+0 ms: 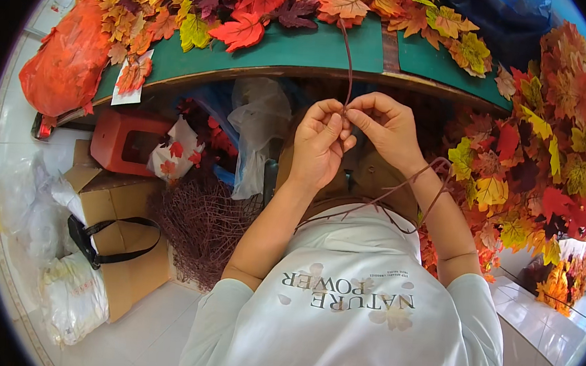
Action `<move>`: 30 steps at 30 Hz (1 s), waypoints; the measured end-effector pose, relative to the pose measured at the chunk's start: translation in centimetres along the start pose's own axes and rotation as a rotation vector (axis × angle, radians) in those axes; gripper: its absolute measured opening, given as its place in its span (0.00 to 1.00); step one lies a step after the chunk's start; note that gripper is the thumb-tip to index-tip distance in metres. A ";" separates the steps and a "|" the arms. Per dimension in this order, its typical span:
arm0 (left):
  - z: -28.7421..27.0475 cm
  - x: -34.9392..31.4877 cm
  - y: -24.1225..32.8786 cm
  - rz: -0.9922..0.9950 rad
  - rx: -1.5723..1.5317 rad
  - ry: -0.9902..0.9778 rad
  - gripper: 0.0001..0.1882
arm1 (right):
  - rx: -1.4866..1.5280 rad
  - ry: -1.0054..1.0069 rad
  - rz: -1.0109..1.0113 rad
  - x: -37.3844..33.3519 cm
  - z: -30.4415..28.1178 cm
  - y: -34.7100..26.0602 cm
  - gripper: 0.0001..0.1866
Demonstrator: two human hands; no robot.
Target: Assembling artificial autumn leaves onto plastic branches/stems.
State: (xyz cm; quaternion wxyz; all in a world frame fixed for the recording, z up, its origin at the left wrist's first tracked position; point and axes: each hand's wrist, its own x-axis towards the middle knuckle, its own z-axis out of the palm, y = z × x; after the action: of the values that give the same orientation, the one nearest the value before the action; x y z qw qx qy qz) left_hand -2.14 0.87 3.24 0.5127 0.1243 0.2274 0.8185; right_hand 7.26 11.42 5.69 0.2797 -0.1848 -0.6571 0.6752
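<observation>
A thin brown branching strand (394, 189) loops beside the right forearm (451, 226); whether it joins the stem (351, 70) is unclear. The left hand (320, 144) and right hand (390, 129) pinch this slender, dark reddish-brown stem, their fingers (323, 110) hiding its near end. Its long axis runs forward, bowing slightly, past the tabletop (283, 48) edge to an orange leaf (344, 1).

Bright, soft indoor light, shadow beneath the desk (283, 47), pale sheen on the tiled floor (527, 315), desk edge bowed by fisheye distortion, black surround, bluish fringe.
</observation>
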 end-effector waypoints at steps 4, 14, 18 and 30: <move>-0.6 0.9 0.6 0.045 0.178 -0.026 0.14 | -0.082 0.061 0.055 1.7 0.5 -0.4 0.03; -3.4 1.4 4.7 0.093 0.470 0.144 0.06 | -0.619 -0.370 -0.308 7.3 0.3 -3.2 0.02; -4.9 0.9 5.4 0.023 0.296 0.155 0.08 | -1.288 0.202 -0.875 14.4 -4.1 -5.6 0.12; -1.3 2.6 5.7 0.091 0.135 0.156 0.06 | -1.757 -0.075 -0.749 18.9 -7.8 -3.3 0.06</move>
State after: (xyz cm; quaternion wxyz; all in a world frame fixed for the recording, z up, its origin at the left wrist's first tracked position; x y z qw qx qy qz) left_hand -8.33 0.80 4.89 0.4462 0.1045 0.3153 0.8310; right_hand -2.11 29.16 10.69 0.2177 -0.0847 -0.9541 -0.1871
